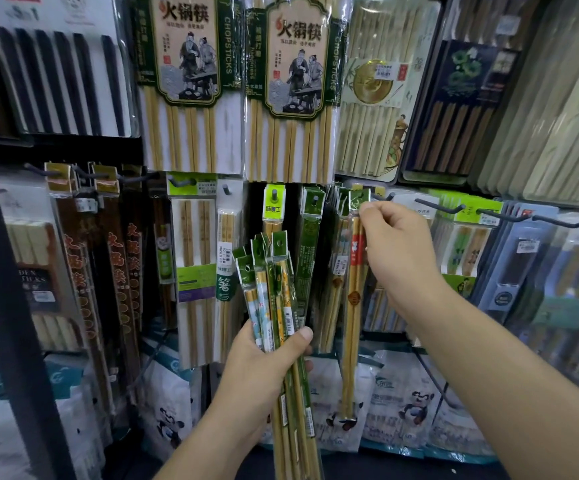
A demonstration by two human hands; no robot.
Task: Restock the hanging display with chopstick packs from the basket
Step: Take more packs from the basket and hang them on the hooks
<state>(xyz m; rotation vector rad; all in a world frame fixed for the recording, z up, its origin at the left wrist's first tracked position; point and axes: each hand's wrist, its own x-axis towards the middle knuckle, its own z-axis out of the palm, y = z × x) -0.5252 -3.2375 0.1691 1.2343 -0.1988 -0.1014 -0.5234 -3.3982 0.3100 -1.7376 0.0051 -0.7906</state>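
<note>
**Chopstick pack held at the hook, bundle waiting in the other hand**

The right hand (397, 251) pinches the green header of a single chopstick pack (352, 299) at the tip of a dark display hook (380, 196), at about one o'clock from the frame's centre; the pack hangs straight down below the fingers. Whether its hole is on the hook cannot be told. The left hand (264, 362), at six o'clock, is closed around a fanned bundle of chopstick packs (274, 292), green headers pointing up. Behind, large hot-pot chopstick packs (236, 81) hang at twelve o'clock.
</note>
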